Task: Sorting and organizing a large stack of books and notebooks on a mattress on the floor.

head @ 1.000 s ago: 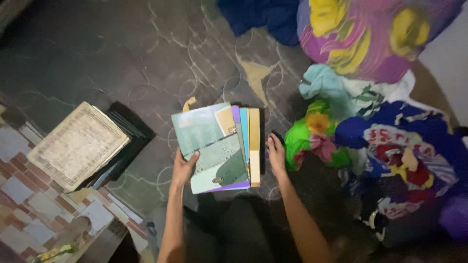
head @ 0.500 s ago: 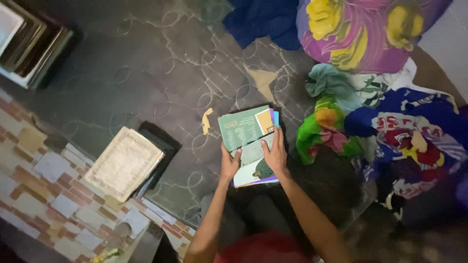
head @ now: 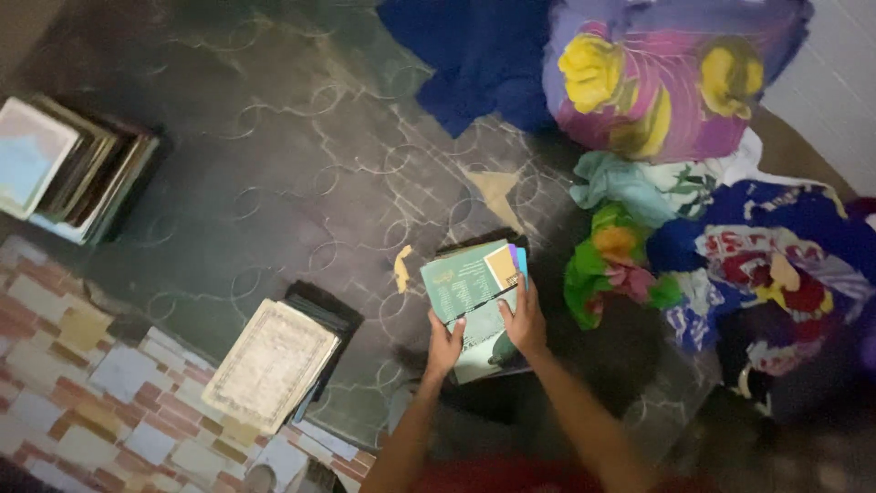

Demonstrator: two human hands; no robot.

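Holding a small stack of thin books (head: 473,301) with both hands, low on the dark patterned floor (head: 274,173), at about 6 o'clock in view. Left hand (head: 444,347) clamped on the stack's lower left edge, fingers curled under, thumb on the green cover. Right hand (head: 525,321) flat on the cover's right side, fingers (head: 516,310) closed against it. Lying at 3 o'clock from the stack, a heap of bright clothes (head: 712,265). Resting at 8 o'clock, a pale old book (head: 271,365) atop dark ones. Standing at 10 o'clock, another book pile (head: 64,169). Small torn paper scrap (head: 401,267) just left of the stack.
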